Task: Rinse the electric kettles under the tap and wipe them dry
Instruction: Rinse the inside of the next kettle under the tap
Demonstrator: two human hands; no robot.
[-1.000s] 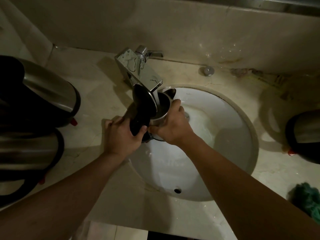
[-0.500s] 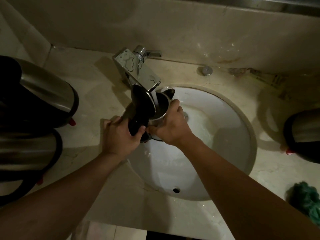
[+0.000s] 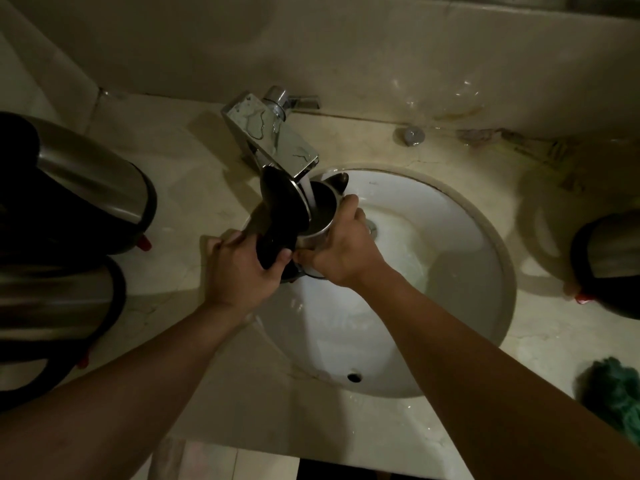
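- Almost nothing moved since the earlier frames: both hands hold the same grip, kettle under the tap as before, water running throughout.
- Left hand (image 3: 242,271) curled round the black handle of the kettle (image 3: 320,221); right hand (image 3: 341,249) wraps the steel body just beside it.
- Kettle sits centre frame, over the sink (image 3: 408,389), lid (image 3: 284,202) open, stream from the tap (image 3: 273,140) falling into its mouth.
- Progress, judged: this kettle mid-rinse, wiping not begun.
- Two kettles (image 3: 93,181) at left edge, one more kettle (image 3: 609,261) at right edge; which are done, cannot tell.
- Green cloth (image 3: 616,393) lower right, untouched.
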